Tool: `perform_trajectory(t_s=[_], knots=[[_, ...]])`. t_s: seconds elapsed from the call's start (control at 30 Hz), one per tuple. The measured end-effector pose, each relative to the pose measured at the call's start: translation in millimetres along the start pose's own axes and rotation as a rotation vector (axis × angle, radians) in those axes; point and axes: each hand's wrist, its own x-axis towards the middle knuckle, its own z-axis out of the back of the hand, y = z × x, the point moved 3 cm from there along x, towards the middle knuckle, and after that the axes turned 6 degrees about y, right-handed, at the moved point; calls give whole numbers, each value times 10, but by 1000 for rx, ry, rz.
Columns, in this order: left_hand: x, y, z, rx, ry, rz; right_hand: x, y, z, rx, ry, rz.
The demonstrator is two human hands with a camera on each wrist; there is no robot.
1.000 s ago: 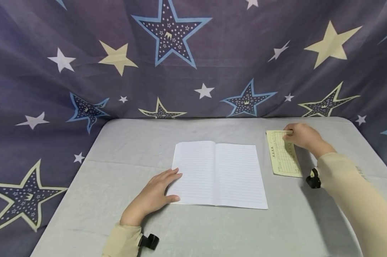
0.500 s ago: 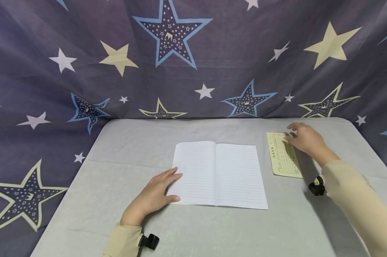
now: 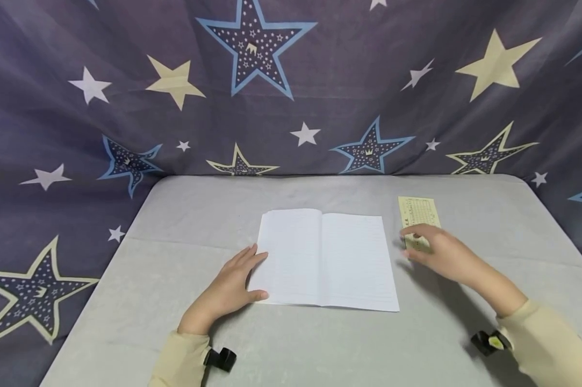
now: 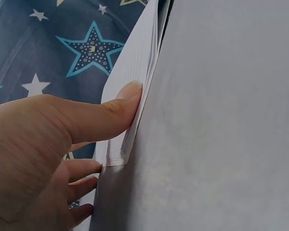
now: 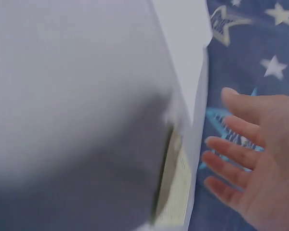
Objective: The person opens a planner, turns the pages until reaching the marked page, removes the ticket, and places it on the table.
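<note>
An open notebook (image 3: 353,263) with white lined pages lies flat in the middle of the table. My left hand (image 3: 230,285) rests on its left edge, fingers extended. In the left wrist view the thumb (image 4: 120,106) presses the page edges at the notebook's corner (image 4: 116,159). To the right of the notebook lies a yellow pad of printed forms (image 3: 418,209). Above its lower half hovers my right hand (image 3: 443,255), hiding part of it. Seen in the right wrist view, the right hand (image 5: 255,149) has loose, spread fingers and holds nothing, apart from the pad (image 5: 176,192).
A light grey cloth covers the table (image 3: 320,344). Behind it and along the sides hangs a dark curtain (image 3: 271,129) with stars. Black wrist cameras sit on the left cuff (image 3: 220,359) and the right cuff (image 3: 489,341).
My right hand has let go of the yellow pad's top right corner and moved down and left over the pad. The pad lies flat. My left hand stays on the notebook.
</note>
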Motion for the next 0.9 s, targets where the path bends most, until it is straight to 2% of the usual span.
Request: perform_trajectory(t_s=[0.17, 0.23, 0.43, 0.57, 0.7, 0.8, 0.9], knots=[[28, -5, -23, -68, -8, -25, -139, 185, -265, -47, 64, 99], [40, -19, -40, -98, -3, -24, -171, 223, -346, -74, 90, 108], [54, -39, -50, -114, -7, 27, -213, 236, -453, -108, 133, 56], [23, -3, -26, -127, -10, 5, -215, 243, -458, -108, 142, 42], [55, 25, 3, -246, -11, 8, -213, 254, -436, -113, 139, 47], [126, 31, 61, -369, -64, 67, -214, 254, -428, -121, 132, 44], [193, 39, 140, -487, -140, 154, -211, 255, -438, -124, 128, 44]])
